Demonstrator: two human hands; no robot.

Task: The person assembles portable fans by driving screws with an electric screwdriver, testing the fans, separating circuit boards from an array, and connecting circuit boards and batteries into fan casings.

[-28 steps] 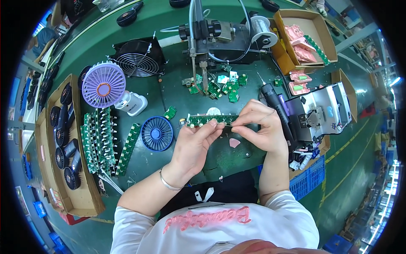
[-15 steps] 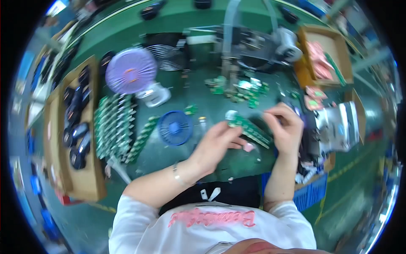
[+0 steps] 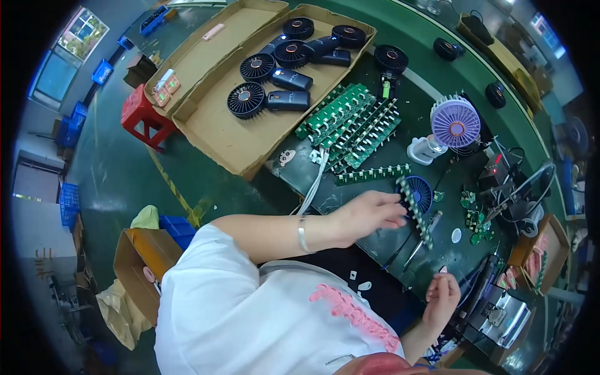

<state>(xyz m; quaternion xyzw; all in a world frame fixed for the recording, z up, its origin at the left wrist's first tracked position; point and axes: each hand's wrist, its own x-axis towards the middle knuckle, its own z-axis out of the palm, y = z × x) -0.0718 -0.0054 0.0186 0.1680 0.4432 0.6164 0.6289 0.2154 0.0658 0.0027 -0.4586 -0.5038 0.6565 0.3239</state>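
Observation:
My left hand [image 3: 370, 217] is closed, its fingertips on a narrow green circuit board strip [image 3: 420, 220]. That strip stands tilted in front of a round blue fan grille [image 3: 422, 194]. Closer to the table's near edge, my right hand [image 3: 442, 296] has its fingers pinched together. A small pale piece [image 3: 444, 269] shows at its fingertips, too small to name. Left of the grille lies another board strip [image 3: 373, 174] with a row of small parts. Beyond it are stacked several more green board strips [image 3: 350, 119]. A screwdriver-like tool [image 3: 424, 239] lies beside the held strip.
A cardboard tray [image 3: 209, 134] of black handheld fans [image 3: 245, 100] stands at the far left, beside a red stool [image 3: 145, 117]. A purple fan [image 3: 456, 124] stands beyond the grille. Small green boards [image 3: 478, 222] and a box with pink parts [image 3: 539, 256] lie to the right.
The view has swung left, bringing the fan tray into full sight. My left hand has carried the board strip left to the blue grille; my right hand is now farther from the strip.

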